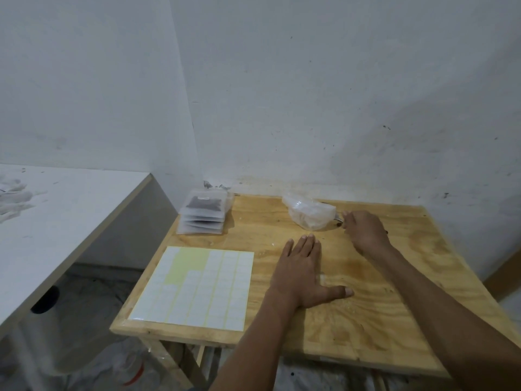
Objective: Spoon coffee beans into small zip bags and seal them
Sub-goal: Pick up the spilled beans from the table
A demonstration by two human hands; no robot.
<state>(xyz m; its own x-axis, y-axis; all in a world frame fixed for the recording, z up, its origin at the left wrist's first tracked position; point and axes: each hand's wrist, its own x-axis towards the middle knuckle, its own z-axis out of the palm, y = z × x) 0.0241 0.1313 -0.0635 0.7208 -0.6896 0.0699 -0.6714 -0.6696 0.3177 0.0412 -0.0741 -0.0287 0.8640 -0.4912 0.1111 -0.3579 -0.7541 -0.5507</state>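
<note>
Judging by the stack of filled bags [203, 215], much seems done; left hand [303, 273] lies flat, right hand [363, 228] seems to pinch a spoon [338, 220] beside the plastic bag [308, 214].

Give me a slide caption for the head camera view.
Left hand flat on wooden table; right hand reaching a metal spoon beside crumpled clear plastic bag.

I see a pale plywood worktop [366, 306] against the wall. On it lie a white label sheet [197, 289], a stack of filled clear zip bags [204, 214] and a crumpled clear plastic bag [308, 211]. My left hand [304, 277] rests flat on it.
</note>
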